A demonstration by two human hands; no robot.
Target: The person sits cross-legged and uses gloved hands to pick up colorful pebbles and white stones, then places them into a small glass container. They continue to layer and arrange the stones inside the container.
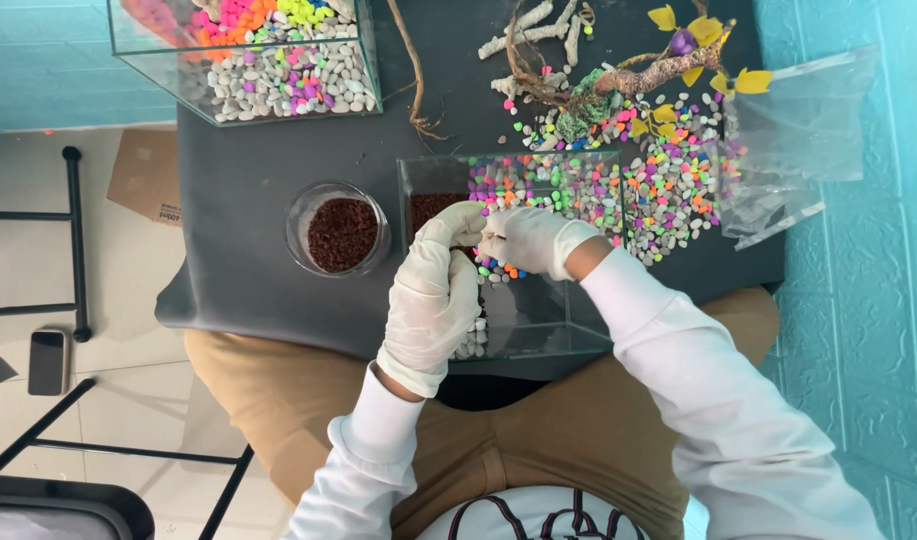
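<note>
Far left on floor: dark phone (49, 361) beside black metal frame. On dark bench (248, 190), top left, glass tank (246, 58) w/ white and neon pebbles. Below it, round glass jar (338, 229) of red-brown gravel. Centre, near bench front edge: small glass tank (538, 260), brown gravel at its left end, multicolour pebbles at back. Left hand (433, 300), gloved, over tank's left part, fingers curled; right hand (528, 240), gloved, touches it fingertip to fingertip, fingers pinched together above a few coloured pebbles; can't tell what they grip. Right: loose pebbles (668, 180), branch w/ yellow leaves (668, 65), clear plastic bag (798, 130).
</note>
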